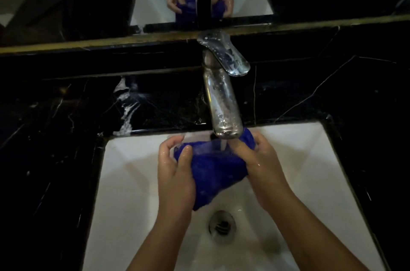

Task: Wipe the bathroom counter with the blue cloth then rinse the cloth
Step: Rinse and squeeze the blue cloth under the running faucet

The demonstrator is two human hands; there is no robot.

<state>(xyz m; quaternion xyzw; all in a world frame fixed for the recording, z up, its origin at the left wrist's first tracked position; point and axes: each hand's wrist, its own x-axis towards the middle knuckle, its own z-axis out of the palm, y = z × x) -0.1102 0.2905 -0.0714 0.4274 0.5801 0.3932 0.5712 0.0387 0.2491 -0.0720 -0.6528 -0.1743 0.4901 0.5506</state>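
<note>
On the left, the black marble counter (55, 137) carries a streak of white foam (127, 113) near the basin edge; if this is residue from the wiping, it can stay there unless the counter gets one more pass. The left hand (175, 173) grips the left end of the blue cloth (213, 170) with curled fingers and the thumb on top; the skin looks wet, so the grip can slip and the cloth can fall toward the open drain (221, 225) and cover it. The cloth is held over the white sink (124, 182), directly under the spout of the chrome faucet (221, 102), with a thin stream of water falling on its middle; because the cloth is bunched, the inner folds probably do not get rinsed well. The right hand (261, 164) holds the right end, fingers closed around the bunched fabric just beside the spout; a hard wringing motion here can knock the knuckles on the faucet or splash water over the rim on the counter at the right.
</note>
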